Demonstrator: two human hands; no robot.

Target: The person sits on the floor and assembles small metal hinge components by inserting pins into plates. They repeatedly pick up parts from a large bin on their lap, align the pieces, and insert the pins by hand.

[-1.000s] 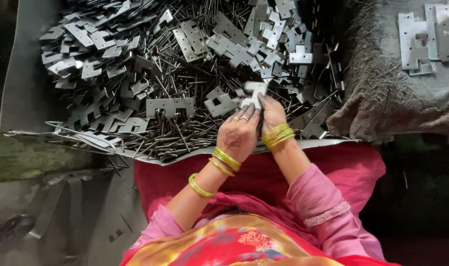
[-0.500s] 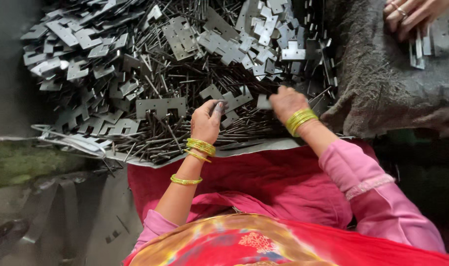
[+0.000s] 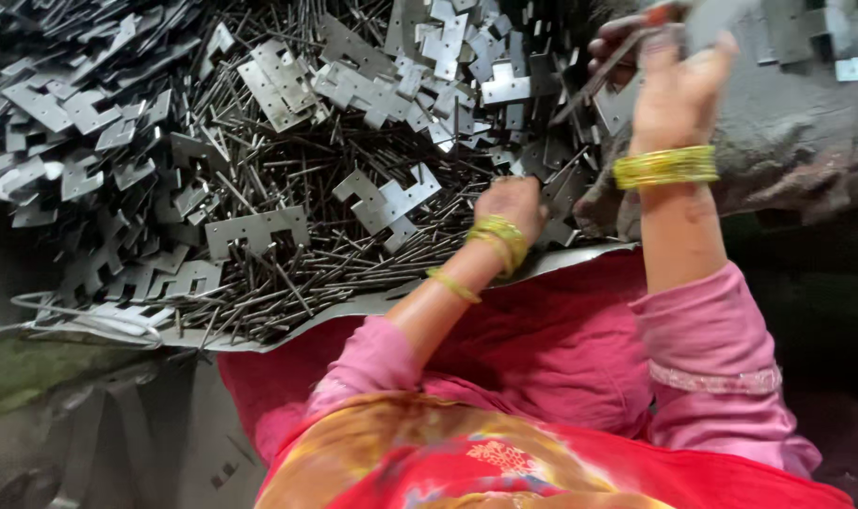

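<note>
My left hand [image 3: 515, 200] rests low on a heap of thin dark nails [image 3: 287, 264], fingers curled down into it beside a notched grey metal plate [image 3: 384, 202]. The fingertips are hidden. My right hand [image 3: 678, 85] is raised at the upper right, blurred, over a grey cloth [image 3: 796, 151]. A pale grey shape shows above its fingers, and I cannot tell whether the hand holds it. Both wrists carry yellow bangles. Another person's dark fingers [image 3: 610, 49] show just left of my right hand.
Many flat notched metal plates [image 3: 89, 113] lie piled over the nails across the left and top. The heap sits on a thin metal sheet whose edge [image 3: 353, 306] runs above my red lap. More plates [image 3: 848, 42] lie on the cloth at top right.
Both hands were together on a plate, then parted. My right hand has swung up and right over the grey cloth. My left hand has dropped onto the nails.
</note>
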